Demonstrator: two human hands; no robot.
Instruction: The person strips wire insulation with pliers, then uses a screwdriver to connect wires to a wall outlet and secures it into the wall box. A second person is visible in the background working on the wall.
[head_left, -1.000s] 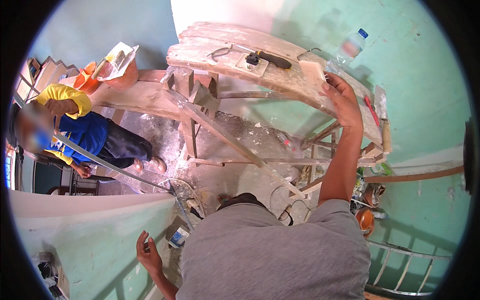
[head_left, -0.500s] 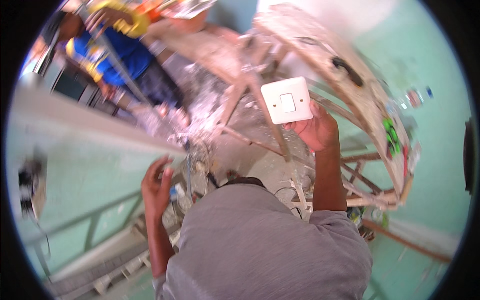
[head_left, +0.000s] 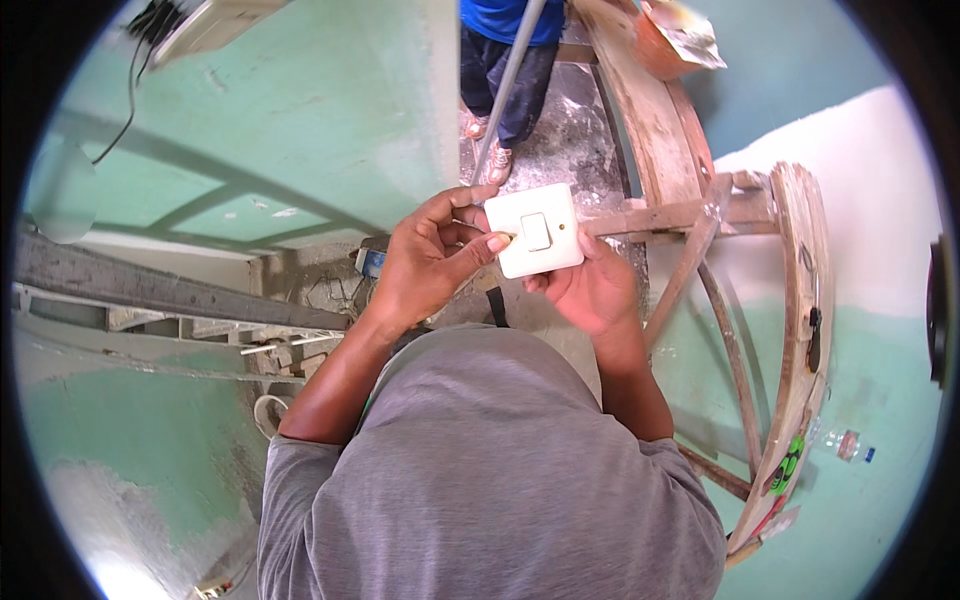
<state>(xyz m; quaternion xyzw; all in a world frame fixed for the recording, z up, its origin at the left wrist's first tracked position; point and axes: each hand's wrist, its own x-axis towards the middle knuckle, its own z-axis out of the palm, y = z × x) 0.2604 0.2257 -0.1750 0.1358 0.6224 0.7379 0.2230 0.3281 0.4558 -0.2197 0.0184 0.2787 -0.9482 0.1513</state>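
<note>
A square white light switch [head_left: 516,262] with one rocker in its middle is held up in front of my chest, its face toward me. My right hand [head_left: 600,292] grips its right and lower edge, thumb on the rim and fingers behind. At the left edge, my left hand [head_left: 418,262] is closed on the plate, its thumb tip against the face by the left screw hole. Something small and brass-coloured shows at that thumb tip; I cannot tell whether it is a screw. The right screw hole is uncovered.
Wooden trestles and a plank [head_left: 800,260] stand on the right, bearing a black-handled tool [head_left: 814,340] and green-handled tool [head_left: 788,466]. A clear bottle [head_left: 846,444] is beside them. A co-worker's legs [head_left: 512,95] and a pole [head_left: 520,62] are ahead. Wires hang from an opening [head_left: 152,25] upper left.
The switch has come down and left toward my chest. My left hand, free before, has moved up and closed on its left edge. The view has swung left.
</note>
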